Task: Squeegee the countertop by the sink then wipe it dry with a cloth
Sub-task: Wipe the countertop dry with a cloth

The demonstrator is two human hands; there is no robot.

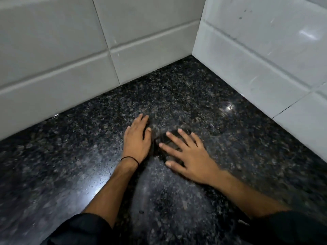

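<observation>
The black speckled granite countertop [203,96] fills the view and runs into a tiled corner. My left hand [136,138] lies flat on it, palm down, fingers together, holding nothing; a thin black band circles that wrist. Just to its right, my right hand [187,156] presses down with fingers spread on a small dark cloth [169,139]. The cloth is blurred and mostly hidden under the fingers. No squeegee is in view.
White wall tiles [70,59] close the counter at the back, and more white tiles [265,50] close it on the right, meeting in a corner. Light glares off the stone at the left [99,175]. Dark sleeves cover both forearms near the bottom edge.
</observation>
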